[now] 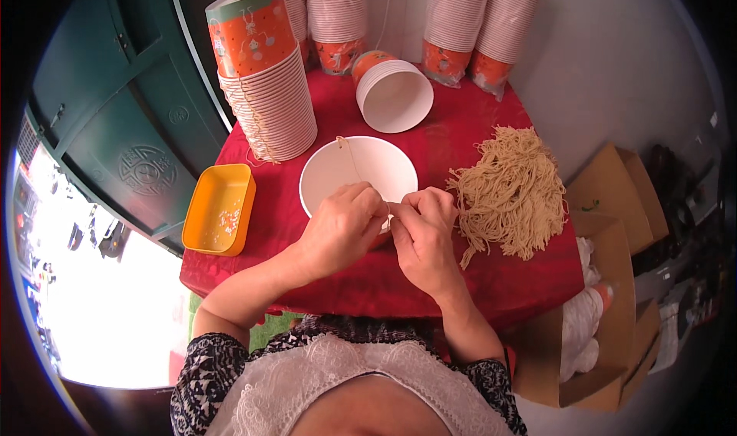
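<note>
A white-lined paper bucket (318, 173) stands upright on the red-covered table (491, 294) in front of me. From its far rim a thin tan cord (348, 153) runs down across the inside. My left hand (338, 225) and my right hand (427, 240) meet over the near rim, fingertips pinched together. Between them a short bit of the cord shows; its end is hidden by the fingers. To the right of my right hand lies a loose heap of tan cords (514, 194). A yellow plastic tub (197, 213) with small white and orange bits sits at the left.
Behind the tub rises a tall stack of nested paper buckets (269, 110), cords hanging down its side. A shorter stack (395, 98) lies sideways at the back. Plastic-wrapped stacks (458, 21) line the wall. Cardboard boxes (606, 282) stand right of the table, a green door (115, 121) left.
</note>
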A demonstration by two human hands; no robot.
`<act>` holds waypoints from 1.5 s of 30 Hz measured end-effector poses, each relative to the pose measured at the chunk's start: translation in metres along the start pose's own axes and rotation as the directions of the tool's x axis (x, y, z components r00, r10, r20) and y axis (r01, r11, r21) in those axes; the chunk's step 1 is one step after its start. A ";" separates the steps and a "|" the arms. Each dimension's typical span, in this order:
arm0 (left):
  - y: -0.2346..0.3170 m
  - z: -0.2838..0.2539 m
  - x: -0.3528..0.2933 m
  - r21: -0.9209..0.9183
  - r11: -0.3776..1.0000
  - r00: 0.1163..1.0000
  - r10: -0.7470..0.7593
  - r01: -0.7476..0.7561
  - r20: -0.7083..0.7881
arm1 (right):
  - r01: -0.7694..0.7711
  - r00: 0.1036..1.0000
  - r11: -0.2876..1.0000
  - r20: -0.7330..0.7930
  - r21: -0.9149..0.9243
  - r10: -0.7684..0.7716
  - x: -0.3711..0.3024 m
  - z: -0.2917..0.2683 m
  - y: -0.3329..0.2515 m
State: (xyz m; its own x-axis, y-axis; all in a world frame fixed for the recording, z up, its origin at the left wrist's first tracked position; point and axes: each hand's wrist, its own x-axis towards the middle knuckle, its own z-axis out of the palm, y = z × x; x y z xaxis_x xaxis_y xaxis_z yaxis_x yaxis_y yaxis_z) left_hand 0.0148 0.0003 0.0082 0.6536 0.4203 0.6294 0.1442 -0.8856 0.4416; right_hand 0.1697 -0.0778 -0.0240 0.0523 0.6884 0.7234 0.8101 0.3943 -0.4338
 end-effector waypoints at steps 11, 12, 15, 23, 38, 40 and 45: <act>-0.003 0.001 -0.001 -0.051 0.999 1.000 0.010 -0.010 -0.012 | -0.076 0.997 0.988 0.027 0.135 0.073 0.004 0.000 0.006; -0.004 0.001 -0.002 -0.069 0.998 1.000 -0.010 0.010 -0.005 | -0.090 0.996 0.981 0.017 0.174 0.088 0.004 0.000 0.006; -0.003 -0.001 -0.001 -0.116 0.992 0.998 -0.056 0.057 0.008 | -0.099 0.995 0.971 0.014 0.218 0.098 0.003 0.001 0.007; -0.006 0.000 -0.002 -0.020 0.998 0.999 0.052 -0.052 -0.001 | -0.075 0.997 0.988 0.012 0.132 0.074 0.003 0.004 0.003; -0.003 -0.003 -0.003 -0.194 0.979 0.997 -0.072 0.069 -0.010 | -0.124 0.992 0.945 0.003 0.304 0.129 0.000 0.006 0.000; 0.002 -0.007 -0.001 -0.248 0.943 0.975 -0.211 0.220 0.063 | -0.131 0.990 0.929 -0.010 0.346 0.143 -0.002 0.008 0.000; 0.000 -0.013 0.003 -0.269 0.915 0.954 -0.287 0.301 0.090 | -0.120 0.989 0.896 -0.024 0.429 0.144 -0.002 0.008 -0.005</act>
State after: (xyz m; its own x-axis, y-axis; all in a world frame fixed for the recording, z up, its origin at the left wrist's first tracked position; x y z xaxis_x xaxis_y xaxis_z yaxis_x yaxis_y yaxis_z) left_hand 0.0073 0.0039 0.0182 0.6485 0.6373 0.4162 0.1287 -0.6307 0.7653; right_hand 0.1610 -0.0764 -0.0279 0.1821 0.7231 0.6662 0.4690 0.5316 -0.7053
